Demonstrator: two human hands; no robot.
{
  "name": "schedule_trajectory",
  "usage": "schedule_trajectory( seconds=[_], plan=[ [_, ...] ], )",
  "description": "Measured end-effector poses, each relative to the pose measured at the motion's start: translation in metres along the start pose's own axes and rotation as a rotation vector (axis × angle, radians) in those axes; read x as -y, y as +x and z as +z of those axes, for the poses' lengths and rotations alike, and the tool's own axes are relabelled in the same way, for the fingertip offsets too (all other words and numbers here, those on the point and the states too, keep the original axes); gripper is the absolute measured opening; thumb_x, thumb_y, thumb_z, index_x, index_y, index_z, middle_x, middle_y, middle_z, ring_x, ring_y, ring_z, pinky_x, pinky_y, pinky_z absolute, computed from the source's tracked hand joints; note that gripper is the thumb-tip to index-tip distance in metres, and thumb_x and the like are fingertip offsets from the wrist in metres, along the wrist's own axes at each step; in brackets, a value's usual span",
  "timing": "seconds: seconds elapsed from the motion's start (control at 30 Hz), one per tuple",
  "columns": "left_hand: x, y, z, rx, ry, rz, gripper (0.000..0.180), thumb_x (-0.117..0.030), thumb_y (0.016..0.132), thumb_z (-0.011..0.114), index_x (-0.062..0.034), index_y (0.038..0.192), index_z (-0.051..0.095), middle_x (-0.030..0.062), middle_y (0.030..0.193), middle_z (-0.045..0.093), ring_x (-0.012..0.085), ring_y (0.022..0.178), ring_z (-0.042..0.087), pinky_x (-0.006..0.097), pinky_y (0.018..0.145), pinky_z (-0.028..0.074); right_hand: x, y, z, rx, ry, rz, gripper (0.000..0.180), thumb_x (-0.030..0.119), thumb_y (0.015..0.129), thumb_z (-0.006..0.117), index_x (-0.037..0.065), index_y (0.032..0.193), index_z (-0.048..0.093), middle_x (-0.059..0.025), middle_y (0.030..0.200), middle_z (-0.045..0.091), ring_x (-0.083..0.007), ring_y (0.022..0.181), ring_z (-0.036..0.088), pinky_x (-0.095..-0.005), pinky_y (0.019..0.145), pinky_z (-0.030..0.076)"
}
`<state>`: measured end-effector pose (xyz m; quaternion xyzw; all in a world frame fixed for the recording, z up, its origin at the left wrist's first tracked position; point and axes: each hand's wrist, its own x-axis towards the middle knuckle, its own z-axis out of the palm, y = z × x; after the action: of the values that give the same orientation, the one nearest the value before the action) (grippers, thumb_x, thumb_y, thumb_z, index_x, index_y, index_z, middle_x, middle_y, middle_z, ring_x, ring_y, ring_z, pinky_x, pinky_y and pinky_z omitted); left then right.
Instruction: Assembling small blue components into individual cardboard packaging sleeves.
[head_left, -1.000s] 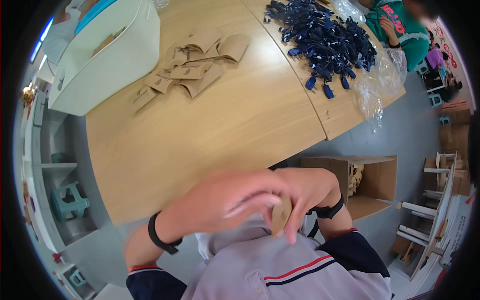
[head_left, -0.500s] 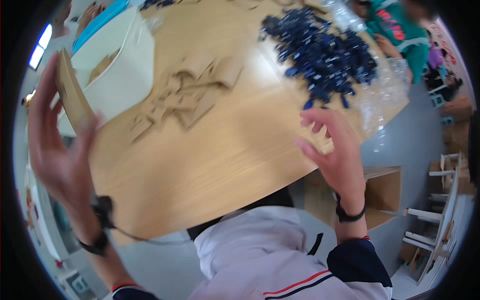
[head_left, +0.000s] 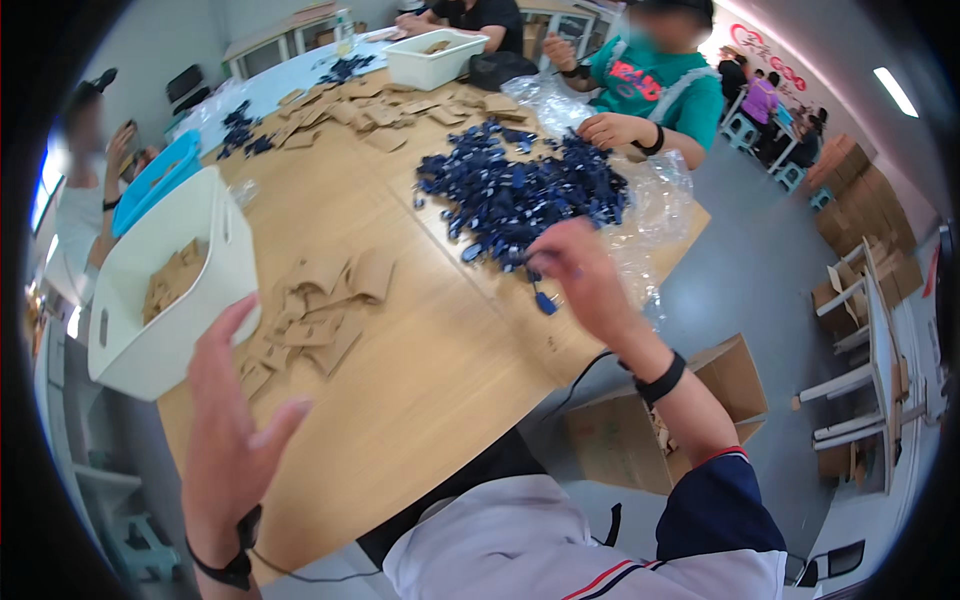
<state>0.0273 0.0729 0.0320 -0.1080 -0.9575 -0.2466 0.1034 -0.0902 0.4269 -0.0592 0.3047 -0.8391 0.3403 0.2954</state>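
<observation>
My left hand (head_left: 232, 420) is open and empty, fingers stretched and thumb apart, over the table's left side beside the white bin (head_left: 215, 315). Flat brown cardboard pieces (head_left: 175, 285) lie in that bin. My right hand (head_left: 585, 275), slightly blurred, reaches the near edge of a big pile of small dark blue pieces with shiny parts (head_left: 525, 190). Its thumb and fingers are pinched together, and one dark blue piece (head_left: 544, 302) shows just below the fingertips, seemingly held by a dark strand. Between my hands and the bin lie several loose cardboard pieces (head_left: 330, 325).
A person in a green shirt (head_left: 650, 85) has a hand at the pile's far side, near clear plastic wrap (head_left: 650, 215). More cardboard pieces (head_left: 370, 110) and a second white bin (head_left: 435, 60) stand farther back. An open cardboard box (head_left: 620, 440) sits below the table's right edge.
The curved cardboard piece has left my left hand, which has come down from the bin. My right hand has reached the blue pile and pinched. The view has tilted up.
</observation>
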Motion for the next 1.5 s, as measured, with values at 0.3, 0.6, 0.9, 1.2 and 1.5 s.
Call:
schedule_trajectory(
  seconds=[0.3, 0.6, 0.9, 1.2, 1.5],
  plan=[
    [-0.055, 0.052, 0.068, 0.053, -0.602, 0.289, 0.048, -0.022, 0.089, 0.061, -0.0037, 0.132, 0.049, 0.013, 0.132, 0.055, 0.0263, 0.124, 0.051, 0.037, 0.104, 0.038, 0.068, 0.044, -0.035, -0.365, 0.65, 0.183, 0.018, 0.007, 0.095, 0.059, 0.0, 0.11, 0.052, -0.0055, 0.088, 0.058, -0.0108, 0.071, 0.061, -0.024, 0.06, 0.054],
    [-0.098, 0.049, 0.111, 0.097, -1.169, 0.23, 0.029, -0.022, 0.1, 0.052, 0.0011, 0.116, 0.054, 0.0059, 0.095, 0.065, 0.0112, 0.089, 0.063, 0.026, 0.08, 0.047, 0.118, 0.042, -0.028, -0.423, 0.746, 0.231, 0.016, 0.007, 0.093, 0.064, -0.002, 0.105, 0.057, -0.0065, 0.09, 0.062, -0.0099, 0.069, 0.061, -0.0219, 0.057, 0.052],
    [-0.072, 0.03, 0.12, 0.054, -1.416, 0.036, 0.053, -0.039, 0.106, 0.027, 0.0012, 0.083, 0.054, 0.0096, 0.069, 0.06, 0.0174, 0.062, 0.06, 0.029, 0.062, 0.05, 0.142, 0.022, -0.004, -0.097, 0.806, 0.421, 0.02, -0.002, 0.089, 0.064, -0.004, 0.109, 0.061, -0.0062, 0.081, 0.062, -0.0077, 0.056, 0.057, -0.0196, 0.047, 0.044],
    [-0.03, 0.016, 0.101, -0.04, -0.838, 0.142, 0.035, -0.028, 0.099, 0.045, 0.0012, 0.087, 0.059, 0.0181, 0.076, 0.061, 0.0348, 0.075, 0.061, 0.043, 0.07, 0.047, 0.131, 0.013, 0.012, 0.1, 0.769, 0.396, 0.021, 0.002, 0.088, 0.06, -0.001, 0.108, 0.061, -0.0071, 0.094, 0.062, -0.0089, 0.074, 0.054, -0.0222, 0.066, 0.045],
    [0.122, -0.023, 0.073, 0.158, 0.331, -0.45, 0.046, -0.032, 0.093, 0.053, 0.0011, 0.125, 0.049, 0.0229, 0.124, 0.047, 0.042, 0.106, 0.053, 0.048, 0.092, 0.045, 0.142, 0.02, 0.022, 0.021, 0.303, -0.094, 0.022, -0.01, 0.086, 0.059, -0.005, 0.106, 0.066, -0.0147, 0.097, 0.07, -0.0199, 0.089, 0.067, -0.0279, 0.079, 0.052]
  ],
)
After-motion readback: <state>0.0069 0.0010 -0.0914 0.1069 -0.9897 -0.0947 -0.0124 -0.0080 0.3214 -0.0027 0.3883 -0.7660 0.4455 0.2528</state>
